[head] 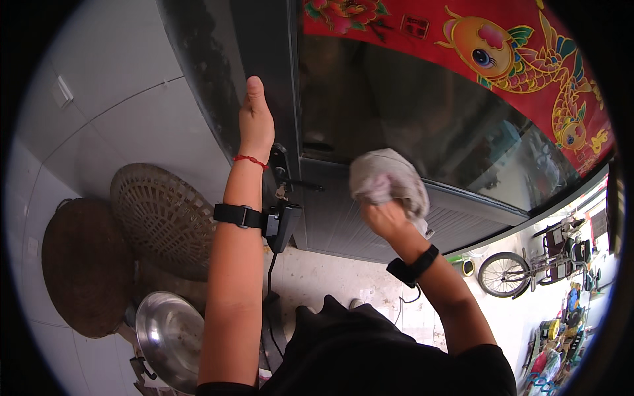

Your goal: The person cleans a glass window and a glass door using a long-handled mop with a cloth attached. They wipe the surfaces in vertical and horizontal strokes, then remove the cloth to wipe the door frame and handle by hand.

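My right hand (384, 213) grips a greyish cloth (406, 183) against a dark metal-framed door, where its glass pane (366, 109) meets the ribbed lower panel (327, 213). My left hand (256, 119) is raised with the thumb up beside the door's edge and holds nothing that I can see; its palm and most fingers are hidden. Just below that hand are the door handle (304, 185) and a key (282, 192) in the lock. Each forearm wears a black strap with a device. A red decoration with golden fish (485, 54) covers the upper glass.
A woven basket (163, 218), a round brown board or lid (86, 267) and a steel basin (171, 336) stand at the left by the tiled wall (119, 59). Beyond the door at the right are a wheeled cycle (505, 274) and assorted goods (550, 346) on the pale floor.
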`<state>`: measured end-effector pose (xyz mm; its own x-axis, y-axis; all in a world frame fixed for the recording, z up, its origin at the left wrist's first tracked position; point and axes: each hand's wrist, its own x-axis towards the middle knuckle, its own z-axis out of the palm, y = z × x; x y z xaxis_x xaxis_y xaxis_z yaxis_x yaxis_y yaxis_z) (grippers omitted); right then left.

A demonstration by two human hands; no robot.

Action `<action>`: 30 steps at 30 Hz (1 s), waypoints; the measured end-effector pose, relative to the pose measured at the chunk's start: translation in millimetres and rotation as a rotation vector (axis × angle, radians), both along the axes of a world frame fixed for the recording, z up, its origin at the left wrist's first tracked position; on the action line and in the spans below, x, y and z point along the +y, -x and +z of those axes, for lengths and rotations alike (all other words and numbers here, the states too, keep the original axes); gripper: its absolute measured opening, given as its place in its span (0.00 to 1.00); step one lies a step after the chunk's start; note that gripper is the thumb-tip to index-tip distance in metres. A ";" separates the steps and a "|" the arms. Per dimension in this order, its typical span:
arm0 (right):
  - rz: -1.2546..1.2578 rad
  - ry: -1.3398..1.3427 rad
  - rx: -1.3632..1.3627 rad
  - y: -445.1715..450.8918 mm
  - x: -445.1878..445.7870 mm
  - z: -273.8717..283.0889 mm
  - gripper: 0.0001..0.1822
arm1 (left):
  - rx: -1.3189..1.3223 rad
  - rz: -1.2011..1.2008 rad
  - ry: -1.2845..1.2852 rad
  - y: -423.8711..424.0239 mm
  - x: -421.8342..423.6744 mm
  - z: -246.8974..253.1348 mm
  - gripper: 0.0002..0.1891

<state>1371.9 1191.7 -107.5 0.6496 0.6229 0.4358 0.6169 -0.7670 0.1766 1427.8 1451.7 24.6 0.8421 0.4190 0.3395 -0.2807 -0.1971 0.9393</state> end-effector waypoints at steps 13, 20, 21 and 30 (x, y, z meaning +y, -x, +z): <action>0.019 -0.155 0.080 -10.5 -6.2 -16.3 0.23 | 0.043 0.010 -0.051 2.0 8.7 0.7 0.49; -0.178 0.213 -0.031 -7.3 -142.3 -51.8 0.26 | 0.016 -0.071 -0.020 12.3 13.4 6.7 0.48; -0.139 0.314 -0.044 -10.0 -137.1 -43.8 0.26 | 0.054 -0.082 -0.002 19.6 13.0 12.0 0.48; 0.418 0.161 -0.198 -54.1 31.6 50.8 0.30 | 0.164 -0.284 -0.004 30.8 18.9 21.2 0.53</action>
